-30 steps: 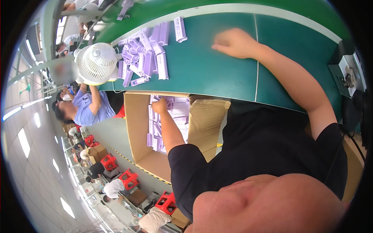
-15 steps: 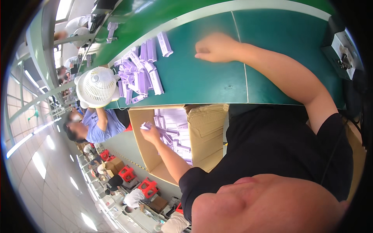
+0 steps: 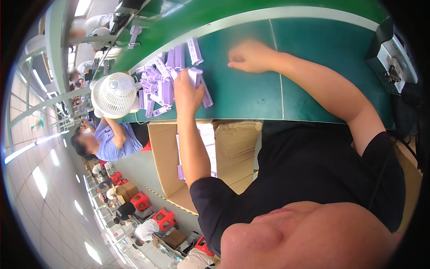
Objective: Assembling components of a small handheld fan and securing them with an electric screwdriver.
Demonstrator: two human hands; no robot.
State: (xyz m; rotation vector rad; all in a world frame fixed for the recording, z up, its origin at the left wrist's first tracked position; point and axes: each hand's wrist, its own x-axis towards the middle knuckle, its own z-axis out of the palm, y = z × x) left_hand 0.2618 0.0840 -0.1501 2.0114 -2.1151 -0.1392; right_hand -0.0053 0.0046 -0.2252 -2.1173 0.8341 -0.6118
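My left hand (image 3: 188, 92) is over the green tabletop, closed around a small purple-and-white box (image 3: 195, 77). Another long purple box (image 3: 207, 95) slants out beside its wrist; whether the hand touches it I cannot tell. Just left of the hand lies a loose heap of purple boxes (image 3: 154, 83), partly hidden by it. One more purple box (image 3: 195, 51) lies apart at the heap's far right. My right hand (image 3: 253, 56) is on the tabletop farther right, slightly blurred, its fingers curled with nothing showing in them.
An open cardboard carton (image 3: 237, 157) with more purple boxes stands below the table's near edge, under my left forearm. A white fan (image 3: 114, 95) is left of the heap. At the far right sits a dark box-shaped device (image 3: 392, 60). A co-worker (image 3: 116, 143) in blue is at left.
My left hand has moved up from inside the carton to the right side of the heap, with a purple box in it. My right hand has stayed about where it was.
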